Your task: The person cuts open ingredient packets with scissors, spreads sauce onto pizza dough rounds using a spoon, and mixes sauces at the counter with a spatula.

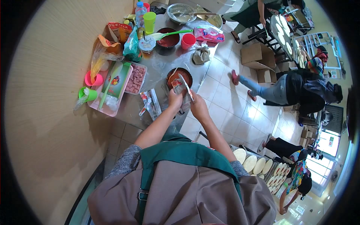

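Observation:
My left hand is closed around a clear plastic packet with red on it, over the near rim of a dark bowl of red sauce. My right hand grips a pale, long-bladed tool that looks like a knife, its blade slanting across the packet and bowl. Whether the blade touches the packet I cannot tell. Left of my hands, printed plastic packets lie on the metal table. A tub of diced pink meat stands farther left.
Behind are another red-sauce bowl, a green spatula, a red cup, a crumpled cloth and a big bowl. A pink tray sits left. People and cardboard boxes occupy the right side; round flatbreads lie lower right.

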`<action>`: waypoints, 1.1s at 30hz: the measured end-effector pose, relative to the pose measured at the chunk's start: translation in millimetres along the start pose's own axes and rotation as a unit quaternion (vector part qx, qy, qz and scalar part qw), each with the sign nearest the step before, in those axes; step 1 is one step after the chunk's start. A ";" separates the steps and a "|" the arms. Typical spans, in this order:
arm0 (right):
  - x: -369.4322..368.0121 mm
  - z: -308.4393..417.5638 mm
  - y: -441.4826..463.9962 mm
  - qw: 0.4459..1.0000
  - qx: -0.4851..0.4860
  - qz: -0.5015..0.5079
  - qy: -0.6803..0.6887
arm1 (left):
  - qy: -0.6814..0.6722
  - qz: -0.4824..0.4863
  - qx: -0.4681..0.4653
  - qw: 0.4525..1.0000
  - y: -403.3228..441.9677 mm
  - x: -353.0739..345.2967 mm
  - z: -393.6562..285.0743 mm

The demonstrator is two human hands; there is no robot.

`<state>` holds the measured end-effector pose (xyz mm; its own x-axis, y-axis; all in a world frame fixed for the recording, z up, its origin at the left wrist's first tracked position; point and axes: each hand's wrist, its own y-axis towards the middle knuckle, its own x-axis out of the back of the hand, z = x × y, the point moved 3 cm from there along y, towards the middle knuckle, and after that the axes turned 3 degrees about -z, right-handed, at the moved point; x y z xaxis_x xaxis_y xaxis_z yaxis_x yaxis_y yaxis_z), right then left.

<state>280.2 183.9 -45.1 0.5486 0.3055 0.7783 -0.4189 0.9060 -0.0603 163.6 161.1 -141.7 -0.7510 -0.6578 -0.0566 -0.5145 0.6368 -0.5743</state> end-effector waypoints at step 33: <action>-19.5 -27.7 11.2 0.807 -0.321 0.141 0.476 | -0.233 0.323 0.162 0.903 -12.4 -16.0 -12.4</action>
<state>284.9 196.2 -78.3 0.9319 0.3361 -0.1368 -0.3310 0.6328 -0.7000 176.8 168.7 -123.6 -0.5563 -0.3369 -0.7596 0.1730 0.8471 -0.5025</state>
